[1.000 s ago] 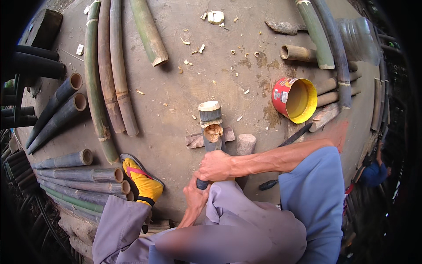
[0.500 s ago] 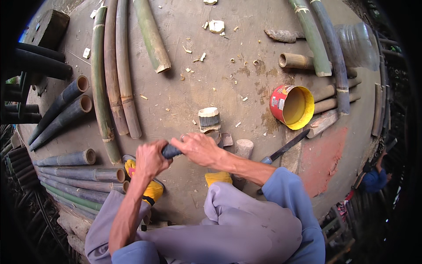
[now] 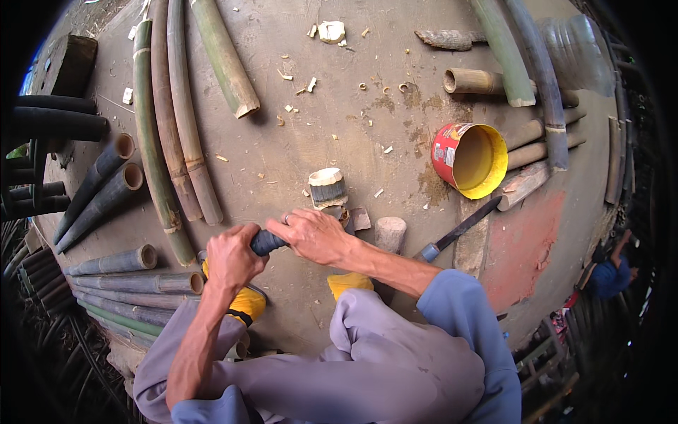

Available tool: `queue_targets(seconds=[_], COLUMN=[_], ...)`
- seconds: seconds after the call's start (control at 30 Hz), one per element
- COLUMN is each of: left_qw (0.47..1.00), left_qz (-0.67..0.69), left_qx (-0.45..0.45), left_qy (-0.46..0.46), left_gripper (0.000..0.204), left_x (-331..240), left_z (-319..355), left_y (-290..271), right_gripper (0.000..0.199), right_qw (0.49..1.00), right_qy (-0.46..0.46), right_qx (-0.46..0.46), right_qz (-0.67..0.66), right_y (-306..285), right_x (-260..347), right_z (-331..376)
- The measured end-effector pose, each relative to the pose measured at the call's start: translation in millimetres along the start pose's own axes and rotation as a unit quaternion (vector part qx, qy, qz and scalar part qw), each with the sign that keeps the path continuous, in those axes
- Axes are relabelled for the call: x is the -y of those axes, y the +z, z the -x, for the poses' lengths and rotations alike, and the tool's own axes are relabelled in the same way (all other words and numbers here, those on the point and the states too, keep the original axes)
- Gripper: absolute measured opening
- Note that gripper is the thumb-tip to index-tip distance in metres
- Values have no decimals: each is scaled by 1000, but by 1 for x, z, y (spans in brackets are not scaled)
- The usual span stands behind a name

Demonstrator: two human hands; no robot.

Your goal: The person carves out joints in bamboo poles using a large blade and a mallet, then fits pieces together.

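My left hand (image 3: 234,258) is closed around one end of a dark grey cylinder (image 3: 267,242) that looks like a short piece of bamboo. Gripping its other end is my right hand (image 3: 314,234), with the thumb toward the left hand. Most of the cylinder is hidden by the fingers. Just beyond my right hand stands a short dark bamboo section (image 3: 327,189) with a pale, roughly cut top. A long-bladed knife (image 3: 460,232) with a dark blade lies beside my right forearm, its handle partly hidden.
A red and yellow bucket (image 3: 474,161) holding brownish liquid stands at the right. Long bamboo poles (image 3: 157,141) lie at the left and far right. A stubby wooden block (image 3: 390,234) stands near my right wrist. Pale chips (image 3: 331,32) litter the ground. Another person (image 3: 613,275) is at the far right.
The view has shifted slightly, so the ground things sit a little higher and mostly further left. Both hands keep their grip on the dark cylinder, with little visible movement.
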State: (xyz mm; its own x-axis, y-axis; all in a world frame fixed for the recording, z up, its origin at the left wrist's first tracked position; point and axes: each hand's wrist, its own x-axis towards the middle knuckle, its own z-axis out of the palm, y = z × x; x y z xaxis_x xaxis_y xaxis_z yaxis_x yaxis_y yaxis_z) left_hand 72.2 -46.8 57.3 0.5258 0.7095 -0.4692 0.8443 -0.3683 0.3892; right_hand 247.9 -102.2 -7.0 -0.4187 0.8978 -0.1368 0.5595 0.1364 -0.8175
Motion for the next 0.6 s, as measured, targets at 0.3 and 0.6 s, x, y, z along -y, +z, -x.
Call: queue_targets(seconds=[0.3,0.6], left_qw=[941,933], left_qz=[-233,328], left_qx=[133,90], left_qy=[206,-118], left_gripper=[12,47], left_x=[-40,-55], left_z=[-121,44], left_y=[-58,-3], right_gripper=[36,97], right_qw=[946,879], right_qy=[120,139], right_qx=[-247,-336], right_qz=[-174,-309], right_y=[-20,-57], right_x=[-6,56], right_z=[-4,120])
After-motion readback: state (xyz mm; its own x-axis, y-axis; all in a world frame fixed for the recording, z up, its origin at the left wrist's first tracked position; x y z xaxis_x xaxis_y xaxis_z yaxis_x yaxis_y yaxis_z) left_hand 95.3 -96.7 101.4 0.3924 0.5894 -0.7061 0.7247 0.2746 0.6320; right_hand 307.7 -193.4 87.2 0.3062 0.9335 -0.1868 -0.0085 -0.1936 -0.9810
